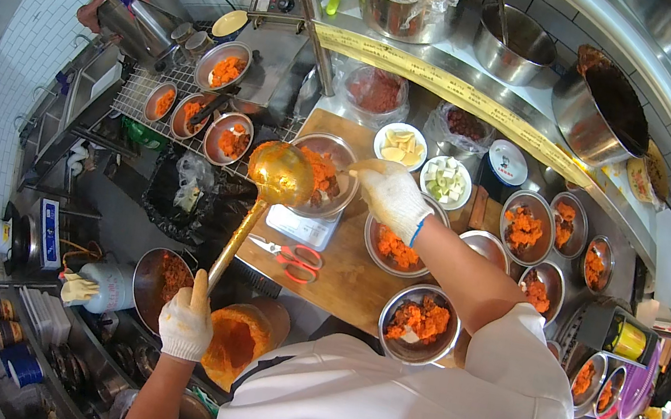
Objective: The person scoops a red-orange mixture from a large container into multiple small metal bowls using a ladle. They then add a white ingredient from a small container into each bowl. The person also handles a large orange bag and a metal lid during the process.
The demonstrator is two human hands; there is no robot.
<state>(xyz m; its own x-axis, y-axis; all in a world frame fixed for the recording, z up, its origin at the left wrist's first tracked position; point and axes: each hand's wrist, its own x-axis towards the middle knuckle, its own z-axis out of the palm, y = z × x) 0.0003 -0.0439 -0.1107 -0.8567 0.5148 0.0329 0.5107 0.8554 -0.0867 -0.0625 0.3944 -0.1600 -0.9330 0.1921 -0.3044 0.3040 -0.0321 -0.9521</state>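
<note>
My left hand (186, 324), in a white knit glove, grips the handle of a large ladle (281, 174) coated in orange sauce. The ladle's head overlaps the left side of a steel bowl (336, 204) of orange food on a white kitchen scale (299, 229). At that bowl's right rim are the fingertips of my gloved right hand (388, 195); whether they hold it is unclear. Red-handled scissors (300, 263) lie on the wooden board (349, 285). Steel bowls with orange food stand nearby, one (419, 323) at the board's near edge, another (395, 253) partly under my right forearm.
Dishes of pale slices (399, 146) and white-green cubes (446, 183) stand behind my right hand. More filled bowls (527, 227) are at right and on a wire rack (142, 90) at left. An orange-coated tub (240, 340) stands below the board. Pots (408, 12) line the shelf.
</note>
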